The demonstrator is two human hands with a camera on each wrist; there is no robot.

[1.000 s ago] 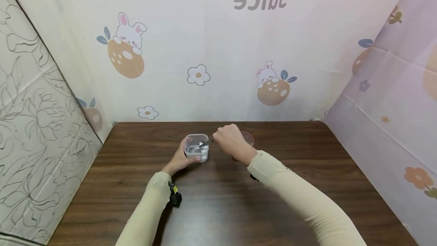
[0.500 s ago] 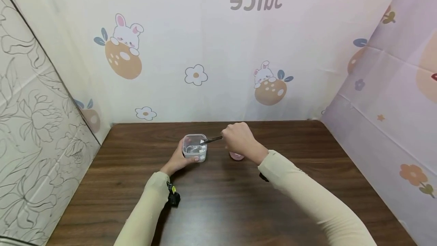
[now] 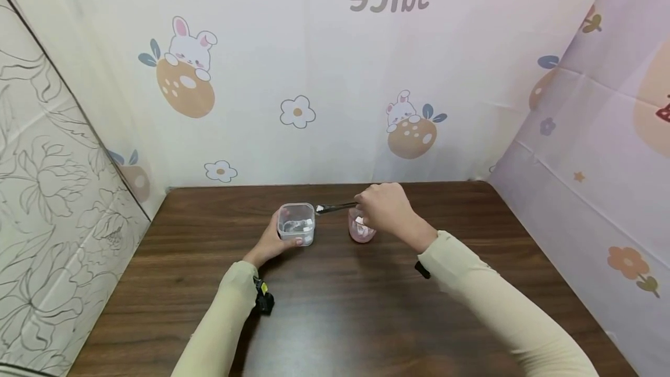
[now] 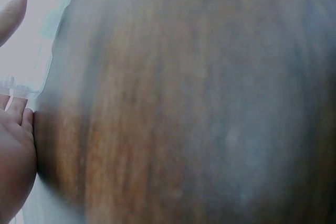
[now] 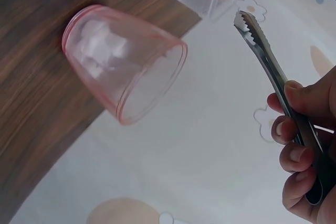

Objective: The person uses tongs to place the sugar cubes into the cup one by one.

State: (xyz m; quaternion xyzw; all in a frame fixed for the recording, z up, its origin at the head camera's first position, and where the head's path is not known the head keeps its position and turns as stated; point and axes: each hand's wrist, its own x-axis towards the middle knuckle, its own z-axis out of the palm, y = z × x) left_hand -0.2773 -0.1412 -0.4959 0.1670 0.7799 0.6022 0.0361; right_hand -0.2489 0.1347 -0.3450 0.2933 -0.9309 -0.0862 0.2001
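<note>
My left hand (image 3: 271, 243) holds a clear square plastic container (image 3: 296, 230) on the table, thumb along its near side. A few small white cubes (image 3: 307, 223) lie inside it. In my right hand (image 3: 386, 207) are metal tongs (image 5: 270, 69), fingers curled round the handle and thumb pressing on one arm. A white cube (image 3: 320, 208) sits between the serrated tips, just right of the container's rim. Below the right hand stands a translucent pink cup (image 5: 134, 51), with several white cubes (image 5: 102, 48) at its bottom. The left wrist view catches only part of the left hand (image 4: 14, 150) and the container's edge.
Everything stands on a dark wood-grain table (image 3: 335, 307), toward its far edge. A printed curtain (image 3: 335, 74) with rabbits and flowers hangs behind, and more patterned sheets close off both sides. A small black camera (image 3: 264, 300) is strapped to the left wrist.
The right hand has drawn the tongs up and rightward out of the container, bringing a white cube along. The pink cup now shows more fully. My left hand stays on the container.
</note>
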